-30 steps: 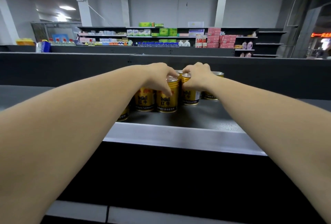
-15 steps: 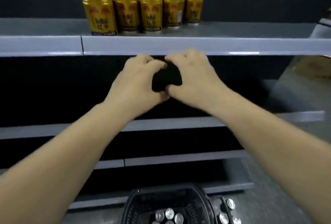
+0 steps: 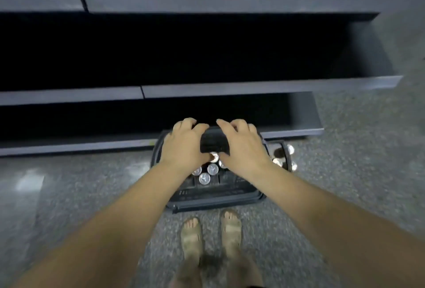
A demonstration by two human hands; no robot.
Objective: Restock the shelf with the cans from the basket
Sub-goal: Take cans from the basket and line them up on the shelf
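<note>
A black plastic basket point(image 3: 213, 198) stands on the floor against the lowest shelf. Several cans point(image 3: 208, 172) stand upright inside it, only their silver tops showing. My left hand point(image 3: 184, 144) and my right hand point(image 3: 241, 145) hover side by side over the basket's far half, fingers curved and apart, thumbs just above the can tops. Neither hand holds anything. The hands cover part of the basket and some cans.
Dark grey shelves point(image 3: 230, 88) run across the upper view, their insides in shadow. A second group of cans in a dark holder point(image 3: 284, 156) sits right of the basket. My two sandalled feet point(image 3: 211, 239) stand on speckled grey floor just behind the basket.
Both hands let go of the cans on the upper shelf and dropped together to the basket on the floor. The view tilted down from the shelf top to the floor.
</note>
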